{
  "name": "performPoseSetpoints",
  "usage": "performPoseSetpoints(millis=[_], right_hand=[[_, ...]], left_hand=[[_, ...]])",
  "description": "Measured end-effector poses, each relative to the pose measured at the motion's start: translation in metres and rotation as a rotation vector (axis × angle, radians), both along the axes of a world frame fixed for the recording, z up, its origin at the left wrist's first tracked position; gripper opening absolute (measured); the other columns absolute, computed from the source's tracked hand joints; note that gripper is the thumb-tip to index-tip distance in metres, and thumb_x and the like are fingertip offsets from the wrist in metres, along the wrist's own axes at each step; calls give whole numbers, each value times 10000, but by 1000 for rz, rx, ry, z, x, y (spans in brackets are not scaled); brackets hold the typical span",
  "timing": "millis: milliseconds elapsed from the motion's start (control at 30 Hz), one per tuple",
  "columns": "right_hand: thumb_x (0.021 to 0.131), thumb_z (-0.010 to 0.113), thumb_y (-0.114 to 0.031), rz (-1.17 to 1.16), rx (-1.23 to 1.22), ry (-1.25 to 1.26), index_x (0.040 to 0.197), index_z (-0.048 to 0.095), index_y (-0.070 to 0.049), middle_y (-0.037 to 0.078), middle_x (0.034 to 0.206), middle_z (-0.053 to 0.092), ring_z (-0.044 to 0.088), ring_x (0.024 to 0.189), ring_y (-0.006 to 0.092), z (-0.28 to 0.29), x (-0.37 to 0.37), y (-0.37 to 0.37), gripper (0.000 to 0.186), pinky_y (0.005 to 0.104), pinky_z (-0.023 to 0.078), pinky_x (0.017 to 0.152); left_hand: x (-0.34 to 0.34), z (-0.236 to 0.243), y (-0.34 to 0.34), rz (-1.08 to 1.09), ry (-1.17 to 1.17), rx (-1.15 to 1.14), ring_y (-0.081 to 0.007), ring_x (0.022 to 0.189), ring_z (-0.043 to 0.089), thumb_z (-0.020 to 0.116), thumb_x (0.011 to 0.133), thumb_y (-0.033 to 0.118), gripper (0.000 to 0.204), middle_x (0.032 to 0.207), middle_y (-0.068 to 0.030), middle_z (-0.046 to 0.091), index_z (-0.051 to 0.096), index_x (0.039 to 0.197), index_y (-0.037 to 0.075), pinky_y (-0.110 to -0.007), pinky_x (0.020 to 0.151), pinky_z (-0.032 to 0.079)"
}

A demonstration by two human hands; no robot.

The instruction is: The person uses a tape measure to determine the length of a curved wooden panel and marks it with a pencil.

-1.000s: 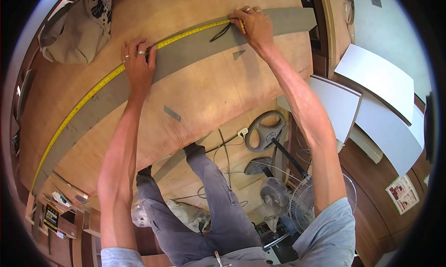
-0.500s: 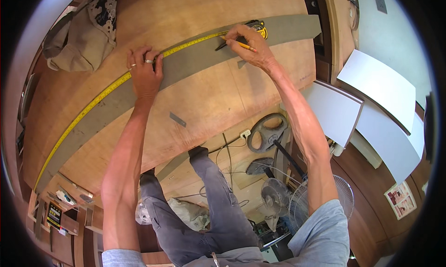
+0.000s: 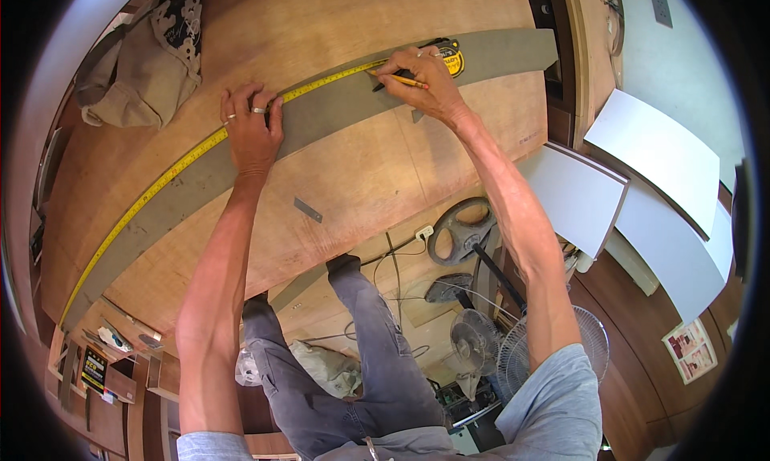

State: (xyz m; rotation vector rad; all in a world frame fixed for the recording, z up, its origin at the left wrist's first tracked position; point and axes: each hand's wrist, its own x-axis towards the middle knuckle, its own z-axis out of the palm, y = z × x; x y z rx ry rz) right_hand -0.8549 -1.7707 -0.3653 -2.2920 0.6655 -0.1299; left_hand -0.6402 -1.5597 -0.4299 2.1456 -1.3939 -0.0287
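A long grey-green strip of board (image 3: pixel 337 104) lies across the wooden sheet, and a yellow tape measure (image 3: pixel 454 58) is stretched out along its far edge. My left hand (image 3: pixel 253 129) rests on the strip and the tape's blade, fingers apart, with rings on two of them. In my right hand (image 3: pixel 425 85) is a pencil (image 3: pixel 413 81), its tip down on the strip beside the blade. The tape's black and yellow case sits just past my right fingers, which partly hide it. A dark, thin pointed piece shows under that hand; its kind is hidden.
A small metal plate (image 3: pixel 308 210) lies on the wooden sheet (image 3: pixel 369 168). A beige cloth bag (image 3: pixel 144 80) is at the far left. White panels (image 3: pixel 658 152) stand at the right. Below are a fan (image 3: pixel 589 345), cables and a plug (image 3: pixel 423 233); tools fill a box at lower left.
My right hand has shifted left along the tape with the pencil, whose tip now meets the strip further left. More of the tape's case shows. My left hand has stayed in place.
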Motion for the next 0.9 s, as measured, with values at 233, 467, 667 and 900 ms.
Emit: performPoseSetpoints(millis=[233,467,667,900], right_hand=[[791,660,-168,-21,-19,-39,847,707,-102,41,832,698,621,778,191,-1,3,2,99,307,357,793],[790,662,-156,-31,-2,-58,837,699,-90,46,809,696,619,768,195,-2,3,2,89,308,355,790],[797,659,-153,-20,-8,-62,837,691,-93,23,802,694,611,766,177,-2,3,1,78,301,341,792],[805,658,-163,-16,-12,-37,832,685,-101,2,812,690,603,779,155,-2,3,2,73,300,329,782]], left_hand=[[0,-2,0,-3,4,-12,-282,1090,520,696,813,160,169,1083,-65,550,612,957,130,-527,1051,344],[0,1,0,-2,9,-11,-279,1087,523,698,811,160,159,1078,-65,550,614,941,126,-526,1046,350],[1,1,-1,0,12,-10,-279,1082,524,700,807,153,161,1074,-67,549,612,939,125,-527,1047,352],[0,2,-1,2,23,-4,-285,1078,522,702,804,149,168,1073,-68,546,609,942,123,-530,1050,354]])
